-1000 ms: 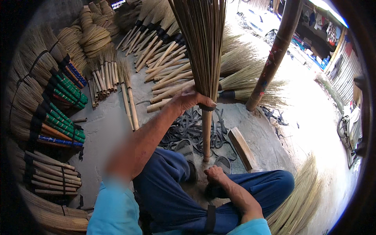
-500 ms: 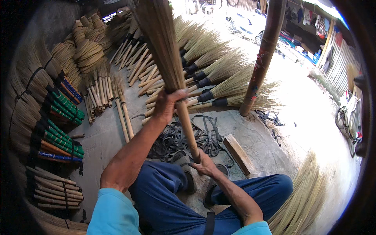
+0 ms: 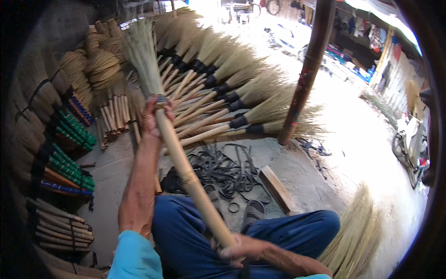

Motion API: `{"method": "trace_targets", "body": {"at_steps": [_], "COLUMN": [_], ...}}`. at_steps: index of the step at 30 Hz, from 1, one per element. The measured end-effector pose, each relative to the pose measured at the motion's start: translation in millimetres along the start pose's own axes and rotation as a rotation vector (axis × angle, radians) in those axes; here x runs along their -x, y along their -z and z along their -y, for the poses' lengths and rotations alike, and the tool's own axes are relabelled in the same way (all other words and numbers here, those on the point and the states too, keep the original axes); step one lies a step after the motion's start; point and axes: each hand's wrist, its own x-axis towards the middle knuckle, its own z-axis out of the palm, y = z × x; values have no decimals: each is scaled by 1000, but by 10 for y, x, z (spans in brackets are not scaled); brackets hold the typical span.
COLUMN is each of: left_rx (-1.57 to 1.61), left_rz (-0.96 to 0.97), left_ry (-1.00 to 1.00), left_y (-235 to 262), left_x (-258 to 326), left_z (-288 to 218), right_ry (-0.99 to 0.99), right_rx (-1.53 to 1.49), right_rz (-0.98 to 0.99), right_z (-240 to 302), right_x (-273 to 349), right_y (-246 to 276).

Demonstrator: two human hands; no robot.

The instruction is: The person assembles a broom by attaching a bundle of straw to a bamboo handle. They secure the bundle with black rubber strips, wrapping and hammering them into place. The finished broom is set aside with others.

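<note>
A bamboo-handled grass broom (image 3: 188, 176) lies slantwise across the middle of the head view, bristles up and away to the left. Around its neck, just below a dark binding (image 3: 161, 100), my left hand (image 3: 152, 122) is closed. My right hand (image 3: 242, 250), slightly blurred, wraps the handle's near end above my lap. Under the handle, a heap of black rubber strips (image 3: 218, 169) lies on the floor between my feet and the brooms beyond.
Many finished brooms (image 3: 232, 100) with black-bound necks lie fanned out ahead. Bundled brooms with green handles (image 3: 74, 162) stand at left, near coiled cane (image 3: 104, 69). A wooden block (image 3: 276, 188), a post (image 3: 306, 79) and loose grass (image 3: 355, 232) are on the right.
The broom has swung: its bristles went away and left, its handle end came down toward my lap. My left hand moved left, my right hand nearer to me.
</note>
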Motion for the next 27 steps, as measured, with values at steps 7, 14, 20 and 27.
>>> {"method": "trace_targets", "body": {"at_steps": [7,14,20,27], "left_rx": [-224,-641,-615,63], "left_rz": [-164,-580,-494,63], "left_ry": [4,-153,-178,169], "left_y": [176,268,296,-72], "left_x": [-1,17,-43,73], "left_z": [-68,230,160,31], "right_ry": [103,171,190,228], "right_rx": [206,675,338,-361], "right_rz": [-136,-584,-160,254], "right_z": [-452,-538,-357,-248], "right_x": [-284,-573,-301,24], "right_y": [61,398,227,-622]}}
